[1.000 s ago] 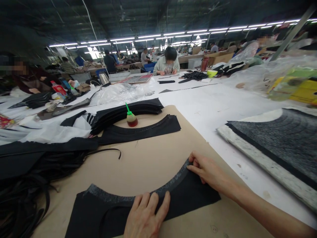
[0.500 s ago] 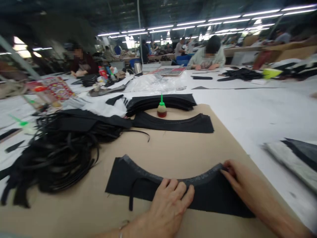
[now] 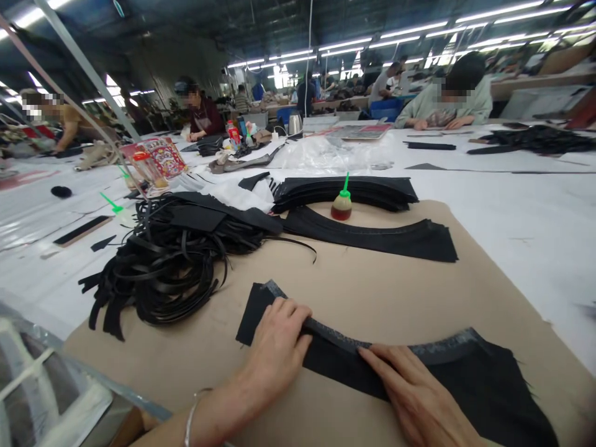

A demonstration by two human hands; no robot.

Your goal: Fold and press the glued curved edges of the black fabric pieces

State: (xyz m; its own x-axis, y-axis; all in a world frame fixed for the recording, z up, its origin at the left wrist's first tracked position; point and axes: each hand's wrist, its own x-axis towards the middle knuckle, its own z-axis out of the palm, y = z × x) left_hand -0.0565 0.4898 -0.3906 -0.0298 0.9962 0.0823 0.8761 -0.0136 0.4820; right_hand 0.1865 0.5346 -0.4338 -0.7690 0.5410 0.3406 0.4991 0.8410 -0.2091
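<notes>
A curved black fabric piece [image 3: 470,379] with a grey inner edge lies on the tan board [image 3: 372,292] in front of me. My left hand [image 3: 277,347] presses its left end, fingers curled over the grey edge. My right hand [image 3: 414,397] lies flat on the middle of the piece, fingers stretched toward the left hand. Neither hand lifts the fabric off the board.
A small bottle with a green nozzle [image 3: 341,205] stands between a stack of black curved pieces [image 3: 354,189] and one more curved piece [image 3: 386,236]. A tangle of black strips [image 3: 162,267] lies to the left. Other people work at tables behind.
My view has swung left. My left hand slid from the middle to the left end of the piece, and my right hand moved from the right end to the middle.
</notes>
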